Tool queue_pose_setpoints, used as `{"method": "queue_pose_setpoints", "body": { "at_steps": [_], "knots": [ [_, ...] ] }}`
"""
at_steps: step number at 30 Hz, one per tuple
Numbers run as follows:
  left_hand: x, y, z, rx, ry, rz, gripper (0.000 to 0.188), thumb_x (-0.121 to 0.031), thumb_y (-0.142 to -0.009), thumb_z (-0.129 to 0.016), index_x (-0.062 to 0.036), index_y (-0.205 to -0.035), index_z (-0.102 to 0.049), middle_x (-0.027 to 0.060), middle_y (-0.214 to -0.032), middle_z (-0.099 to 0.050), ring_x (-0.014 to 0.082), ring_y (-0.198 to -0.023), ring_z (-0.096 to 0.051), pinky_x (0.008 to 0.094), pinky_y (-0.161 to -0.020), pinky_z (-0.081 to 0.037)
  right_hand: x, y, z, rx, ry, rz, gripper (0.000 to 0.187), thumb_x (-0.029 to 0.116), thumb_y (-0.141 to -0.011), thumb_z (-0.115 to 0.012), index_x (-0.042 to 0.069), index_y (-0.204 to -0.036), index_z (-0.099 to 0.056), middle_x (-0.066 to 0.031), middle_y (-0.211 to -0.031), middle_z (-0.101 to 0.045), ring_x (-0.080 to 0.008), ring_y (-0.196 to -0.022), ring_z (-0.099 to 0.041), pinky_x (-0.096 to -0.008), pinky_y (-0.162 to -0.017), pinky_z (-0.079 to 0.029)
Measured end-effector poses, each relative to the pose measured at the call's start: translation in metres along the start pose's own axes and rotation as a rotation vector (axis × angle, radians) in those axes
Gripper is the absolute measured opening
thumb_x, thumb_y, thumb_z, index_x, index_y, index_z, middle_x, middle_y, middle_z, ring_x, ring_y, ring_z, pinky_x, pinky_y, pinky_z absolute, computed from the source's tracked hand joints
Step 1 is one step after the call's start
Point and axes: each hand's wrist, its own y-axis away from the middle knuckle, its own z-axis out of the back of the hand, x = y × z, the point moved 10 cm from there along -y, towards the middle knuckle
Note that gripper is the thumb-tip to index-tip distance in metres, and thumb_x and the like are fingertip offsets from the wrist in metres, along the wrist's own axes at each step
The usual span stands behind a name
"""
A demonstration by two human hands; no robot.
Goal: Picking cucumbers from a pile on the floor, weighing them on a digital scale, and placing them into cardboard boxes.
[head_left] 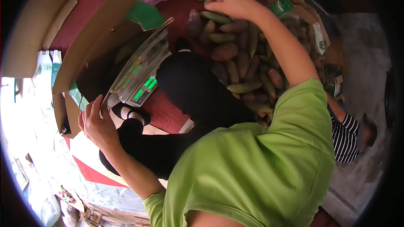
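My right arm stretches far up and forward, elbow nearly straight, right hand [227, 1] palm down with fingers curled in a loose grip. My left hand [97, 122] sits low, forearm bent, fingers half curled upward.

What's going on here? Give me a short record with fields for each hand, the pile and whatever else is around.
left hand: on the edge of a cardboard box, fingers bent over it
right hand: stretched out to the far end of the mango pile, fingers on one fruit
pile: green and reddish mangoes on a red floor
scale: tilted against the box, green display lit
clothing: green shirt
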Motion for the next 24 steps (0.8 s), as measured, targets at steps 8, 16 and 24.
{"method": "queue_pose_setpoints", "body": {
  "at_steps": [8, 16, 24],
  "knots": [
    [0.004, 0.003, -0.003, -0.056, -0.039, -0.048, 0.018, -0.016, -0.080, -0.066, -0.0122, -0.097, -0.069, 0.0017, -0.087, -0.067, 0.0189, -0.083, -0.062, 0.0353, -0.089, -0.040, -0.207, 0.209, -0.083, 0.050, 0.022, -0.661, 0.036, 0.021, -0.075, -0.069, 0.007, -0.107, -0.062, -0.0171, -0.097, -0.063, -0.0334, -0.096, -0.059, -0.0416, -0.083, -0.048],
    [0.003, 0.007, 0.003, -0.177, -0.096, -0.150, 0.023, -0.016, -0.079, -0.068, -0.0133, -0.102, -0.068, 0.0034, -0.089, -0.066, 0.0211, -0.085, -0.060, 0.0375, -0.086, -0.042, -0.235, 0.339, -0.187, 0.265, 0.297, -0.760, 0.037, 0.015, -0.069, -0.068, 0.010, -0.105, -0.060, -0.0129, -0.099, -0.060, -0.0328, -0.098, -0.056, -0.0447, -0.083, -0.047],
    [-0.006, 0.007, 0.005, -0.235, -0.068, -0.161, 0.029, -0.015, -0.077, -0.070, -0.0136, -0.106, -0.067, 0.0027, -0.090, -0.066, 0.0203, -0.088, -0.059, 0.0382, -0.087, -0.040, -0.204, 0.330, -0.255, 0.339, 0.498, -0.564, 0.030, 0.015, -0.072, -0.064, 0.013, -0.101, -0.059, -0.0062, -0.105, -0.056, -0.0248, -0.108, -0.049, -0.0415, -0.085, -0.042]
  ]
}}
